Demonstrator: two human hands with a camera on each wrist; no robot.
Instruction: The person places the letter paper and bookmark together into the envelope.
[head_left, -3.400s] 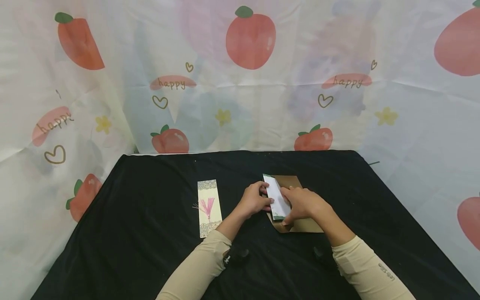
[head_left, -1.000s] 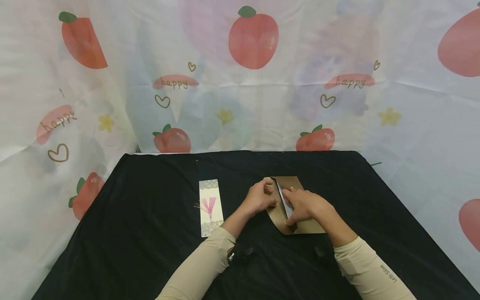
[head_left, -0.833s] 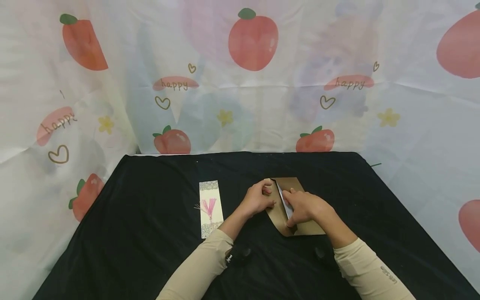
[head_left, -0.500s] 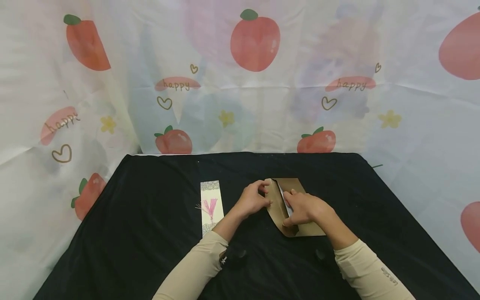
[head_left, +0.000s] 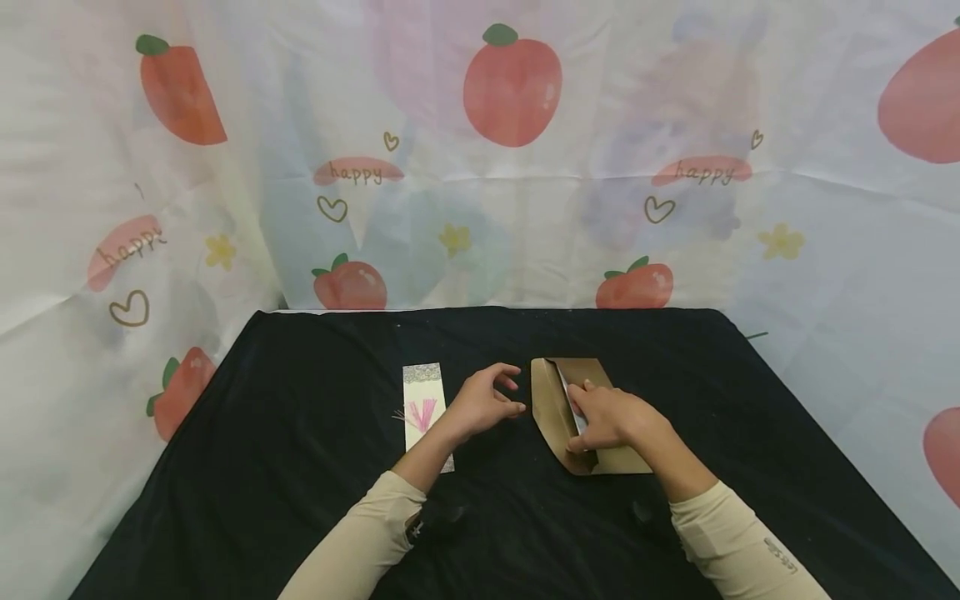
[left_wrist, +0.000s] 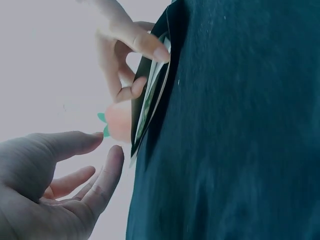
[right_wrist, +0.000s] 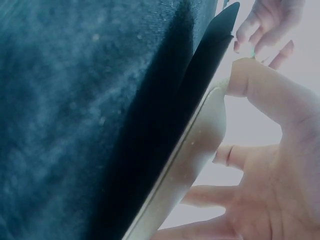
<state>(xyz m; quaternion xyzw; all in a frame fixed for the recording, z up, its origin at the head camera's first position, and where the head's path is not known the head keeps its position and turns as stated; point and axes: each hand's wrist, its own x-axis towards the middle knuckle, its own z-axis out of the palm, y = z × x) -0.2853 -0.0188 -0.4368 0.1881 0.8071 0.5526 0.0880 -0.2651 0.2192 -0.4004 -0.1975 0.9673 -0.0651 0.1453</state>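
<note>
A brown kraft envelope (head_left: 551, 417) lies on the black cloth with its flap spread to the left and its mouth gaping. White folded paper (head_left: 572, 404) with some green on it sits inside, also seen edge-on in the left wrist view. My right hand (head_left: 611, 417) grips the envelope at its mouth, thumb at one end and fingers along the upper panel, as the right wrist view shows. My left hand (head_left: 486, 400) hovers left of the flap, fingers apart, holding nothing. Below its wrist lies a cream card (head_left: 423, 392) with lace-patterned ends and a pink tassel (head_left: 422, 414), partly covered by the forearm.
Black cloth (head_left: 322, 433) covers the table, with its far edge against a fruit-printed curtain (head_left: 420, 208). The same curtain hangs along the left and right sides.
The white paper, earlier lying over the envelope, has gone inside it. My left hand has let go of the flap and drawn back to the left. My right hand stays at the mouth.
</note>
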